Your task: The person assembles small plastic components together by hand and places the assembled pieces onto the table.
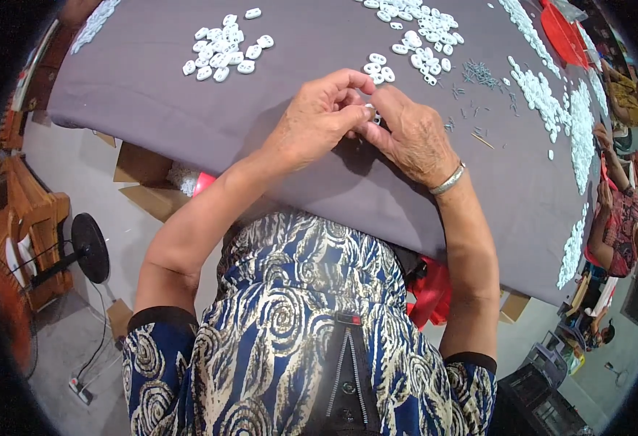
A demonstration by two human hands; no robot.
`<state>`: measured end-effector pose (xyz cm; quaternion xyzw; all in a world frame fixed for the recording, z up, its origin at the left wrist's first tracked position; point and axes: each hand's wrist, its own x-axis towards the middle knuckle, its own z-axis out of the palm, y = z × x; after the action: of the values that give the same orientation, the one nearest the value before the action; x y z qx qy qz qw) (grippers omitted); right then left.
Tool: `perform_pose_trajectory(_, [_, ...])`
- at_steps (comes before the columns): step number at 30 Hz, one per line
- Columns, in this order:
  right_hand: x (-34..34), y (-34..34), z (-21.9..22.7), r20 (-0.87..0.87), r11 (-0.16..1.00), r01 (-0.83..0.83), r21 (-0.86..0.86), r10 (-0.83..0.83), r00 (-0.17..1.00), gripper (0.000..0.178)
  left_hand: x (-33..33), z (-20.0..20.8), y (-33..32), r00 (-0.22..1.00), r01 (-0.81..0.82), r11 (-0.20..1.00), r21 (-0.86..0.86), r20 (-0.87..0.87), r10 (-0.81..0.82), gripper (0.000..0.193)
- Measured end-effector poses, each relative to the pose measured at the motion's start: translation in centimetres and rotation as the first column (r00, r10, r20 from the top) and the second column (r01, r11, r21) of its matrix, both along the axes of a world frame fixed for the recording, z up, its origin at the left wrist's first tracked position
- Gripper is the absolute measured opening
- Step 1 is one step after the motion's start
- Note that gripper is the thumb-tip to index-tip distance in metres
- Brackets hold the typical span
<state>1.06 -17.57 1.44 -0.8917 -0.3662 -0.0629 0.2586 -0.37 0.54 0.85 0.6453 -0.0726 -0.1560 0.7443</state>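
Head view gives me 2 bare forearms angled inward over a gray cloth (151,109), elbows out wide, the hands meeting left of a pile of dark pins (479,75). The left hand (311,120) has its fingers curled and its thumb laid nearly straight, pinching at a small white piece (369,107) that sits left of the pile and a little nearer the person. The right hand (415,138), its wrist ringed by a silver bracelet (448,180), arches over the same spot, knuckles up, thumb and fingers narrowed; its fingertips are partly hidden, so I can't tell whether it grips too. Loose white pieces (387,74) cluster left of the pile, a separate heap (221,54) lies well off to its left, and a long band (540,94) runs to its right. A thin wooden stick (483,141) lies on the pile's near side. The person's black strap (348,378), much nearer than the pile, bears pale marks too blurred for me to read.
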Motion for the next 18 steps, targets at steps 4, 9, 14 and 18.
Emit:
perform_pose_trajectory(4, [-0.1,0.2,-0.2,-0.068,1.000,0.015,0.020,-0.014,0.998,0.026,0.2,-0.2,0.1,0.999,0.037,0.999,0.022,-0.038,-0.037,0.025])
perform_pose_trajectory(9, [-0.1,0.5,-0.4,-0.065,0.994,0.040,0.103,-0.033,0.997,0.025,0.2,0.1,0.1,0.999,0.035,0.998,-0.044,-0.021,-0.036,0.024])
perform_pose_trajectory(14, [-0.4,1.2,0.0,-0.069,0.986,0.046,0.160,-0.035,0.997,0.023,0.4,-0.2,0.1,0.999,-0.033,0.994,-0.102,-0.028,0.030,0.026])
perform_pose_trajectory(18, [-1.5,2.0,-0.2,-0.098,0.965,0.026,0.263,-0.001,0.995,0.018,-1.3,0.3,-1.0,0.990,-0.094,0.955,-0.280,0.075,0.120,0.034])
